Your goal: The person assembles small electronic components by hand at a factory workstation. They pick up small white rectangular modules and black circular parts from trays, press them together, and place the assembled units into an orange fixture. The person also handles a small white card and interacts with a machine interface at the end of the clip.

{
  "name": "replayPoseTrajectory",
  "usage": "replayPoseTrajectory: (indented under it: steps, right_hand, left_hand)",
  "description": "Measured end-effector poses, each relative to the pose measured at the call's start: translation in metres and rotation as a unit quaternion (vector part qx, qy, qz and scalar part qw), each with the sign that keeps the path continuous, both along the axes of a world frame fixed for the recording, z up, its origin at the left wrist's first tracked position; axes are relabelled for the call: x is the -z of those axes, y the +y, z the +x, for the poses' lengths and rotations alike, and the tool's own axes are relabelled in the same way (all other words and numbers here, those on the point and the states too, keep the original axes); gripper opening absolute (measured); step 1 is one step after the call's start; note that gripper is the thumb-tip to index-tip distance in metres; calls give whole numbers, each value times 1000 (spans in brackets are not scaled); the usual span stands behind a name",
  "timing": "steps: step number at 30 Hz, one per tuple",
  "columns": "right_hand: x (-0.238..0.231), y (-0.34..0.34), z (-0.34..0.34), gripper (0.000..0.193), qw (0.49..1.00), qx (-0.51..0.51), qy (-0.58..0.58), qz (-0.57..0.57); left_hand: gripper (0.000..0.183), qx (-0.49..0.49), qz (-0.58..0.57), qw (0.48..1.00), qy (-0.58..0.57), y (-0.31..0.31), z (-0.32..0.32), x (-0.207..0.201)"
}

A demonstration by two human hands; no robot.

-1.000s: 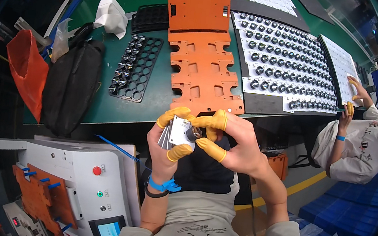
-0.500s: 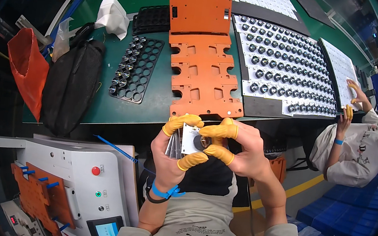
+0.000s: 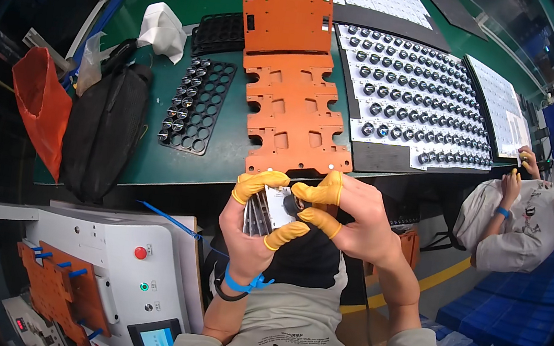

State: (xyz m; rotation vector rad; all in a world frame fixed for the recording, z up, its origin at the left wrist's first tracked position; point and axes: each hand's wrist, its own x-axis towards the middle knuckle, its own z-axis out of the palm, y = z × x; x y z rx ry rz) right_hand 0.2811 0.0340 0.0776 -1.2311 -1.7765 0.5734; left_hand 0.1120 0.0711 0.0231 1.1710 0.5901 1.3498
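Yellow finger cots cover the thumb and fingertips of both my hands. A small stack of white circuit boards (image 3: 274, 209) sits between the fingers and thumb of my left hand (image 3: 242, 227), just in front of the table edge. On the front board is a round black lens (image 3: 291, 206). My right hand (image 3: 365, 218) pinches this lens between its thumb and fingers, partly hiding it. Just beyond my hands lies the orange fixture plate (image 3: 291, 116) with notched sides. Left of it stands a black tray (image 3: 219, 107) of round pockets, its left columns filled with lenses.
Rows of white boards with black lenses (image 3: 415, 86) cover the table at right. A co-worker's hands (image 3: 519, 172) are at another white panel (image 3: 496, 106). A black bag (image 3: 106, 124) and an orange pouch (image 3: 36, 109) hang at left. Below is a white machine (image 3: 121, 258).
The boards in my left hand are tilted more and fanned apart slightly, while my right fingers stay on the lens. The co-worker's hands have come lower and closer together.
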Motion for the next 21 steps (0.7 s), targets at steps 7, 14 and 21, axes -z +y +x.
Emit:
replayPoseTrajectory:
  steps: [7,14,21]
  right_hand:
    - [8,1,6,34,998,-24,62,-3]
    - [14,1,11,34,998,-14,6,63]
    - [14,-3,13,32,989,-1,-80,127]
  left_hand:
    - [62,25,-11,1000,10,-1,0,-3]
    - [65,51,-18,999,-1,-1,4,0]
    - [66,148,-96,983,-55,4,-1,8]
